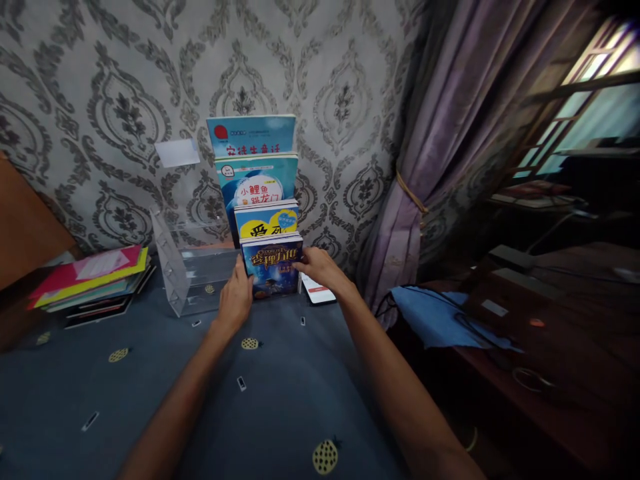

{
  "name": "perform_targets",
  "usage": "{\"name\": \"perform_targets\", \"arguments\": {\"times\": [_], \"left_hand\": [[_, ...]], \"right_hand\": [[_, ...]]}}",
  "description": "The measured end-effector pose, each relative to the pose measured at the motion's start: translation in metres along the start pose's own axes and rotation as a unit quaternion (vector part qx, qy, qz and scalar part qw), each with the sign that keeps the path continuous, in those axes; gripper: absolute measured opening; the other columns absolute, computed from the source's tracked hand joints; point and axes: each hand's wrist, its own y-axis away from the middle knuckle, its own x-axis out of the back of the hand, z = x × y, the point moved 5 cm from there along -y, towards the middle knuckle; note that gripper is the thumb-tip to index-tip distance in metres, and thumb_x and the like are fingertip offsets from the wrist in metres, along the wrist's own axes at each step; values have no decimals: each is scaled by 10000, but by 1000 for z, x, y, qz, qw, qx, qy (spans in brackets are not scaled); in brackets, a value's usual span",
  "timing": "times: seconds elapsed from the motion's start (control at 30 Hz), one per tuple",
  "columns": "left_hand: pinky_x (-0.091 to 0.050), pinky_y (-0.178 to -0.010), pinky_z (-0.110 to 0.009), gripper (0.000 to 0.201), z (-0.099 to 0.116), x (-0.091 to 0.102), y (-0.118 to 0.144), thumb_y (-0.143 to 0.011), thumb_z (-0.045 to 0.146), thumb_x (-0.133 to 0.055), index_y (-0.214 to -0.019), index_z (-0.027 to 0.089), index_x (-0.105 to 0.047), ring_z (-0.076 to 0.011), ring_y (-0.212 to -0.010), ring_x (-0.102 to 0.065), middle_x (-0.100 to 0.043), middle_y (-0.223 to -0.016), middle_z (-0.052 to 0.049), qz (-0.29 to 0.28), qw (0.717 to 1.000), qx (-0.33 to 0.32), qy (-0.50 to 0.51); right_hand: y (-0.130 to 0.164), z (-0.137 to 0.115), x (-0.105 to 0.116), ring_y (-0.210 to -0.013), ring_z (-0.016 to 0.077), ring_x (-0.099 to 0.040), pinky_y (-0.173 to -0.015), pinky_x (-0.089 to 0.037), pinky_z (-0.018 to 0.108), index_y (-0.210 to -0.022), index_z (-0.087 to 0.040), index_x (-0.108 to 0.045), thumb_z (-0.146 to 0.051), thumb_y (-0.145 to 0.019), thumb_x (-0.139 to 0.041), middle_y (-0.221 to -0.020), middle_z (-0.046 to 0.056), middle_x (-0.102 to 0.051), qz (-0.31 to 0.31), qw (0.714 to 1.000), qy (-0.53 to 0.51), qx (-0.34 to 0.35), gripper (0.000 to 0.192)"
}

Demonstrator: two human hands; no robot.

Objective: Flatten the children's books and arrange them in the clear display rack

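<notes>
We are holding the dark blue book (274,270) upright at the front of the clear rack (173,283), our left hand (237,293) gripping its left edge and our right hand (319,268) its right. Behind it, a blue-and-yellow book (267,220) and taller books (257,175) are standing in rising rows.

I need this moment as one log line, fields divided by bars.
left hand at left edge of front book | right hand at its right edge | behind: three higher covers | also: clear stand
</notes>
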Motion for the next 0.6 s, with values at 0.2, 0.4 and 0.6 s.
{"name": "perform_targets", "arguments": {"times": [0.2, 0.4, 0.6], "left_hand": [[-546, -863, -402, 601, 0, -2, -2, -987, 220, -421, -1556, 167, -234, -318, -1105, -692, -604, -1386, -208, 14, 1000, -8, 6], [-548, -879, -422, 557, 0, -3, -5, -989, 200, -377, -1529, 121, -264, -316, -1108, -685, -610, -1375, -211, -14, 1000, 11, -1], [-534, -874, -411, 491, 1, 1, -6, -999, 209, -368, -1483, 146, -318, -314, -1086, -691, -619, -1363, -207, -15, 1000, 13, 7]], "right_hand": [[-1, 0, -5, -837, 230, -695, -736, -492, 290, -1046, -154, -694, -158, -856, -630, -866, 79, -749, -4, 999, -49, -1, 200], [-2, 4, -11, -809, 212, -694, -736, -503, 272, -1002, -138, -697, -125, -843, -598, -815, 72, -745, 0, 997, -75, 4, 188], [0, 1, -8, -794, 221, -702, -735, -522, 288, -989, -135, -705, -106, -827, -609, -825, 80, -760, -10, 996, -88, -7, 191]]}}
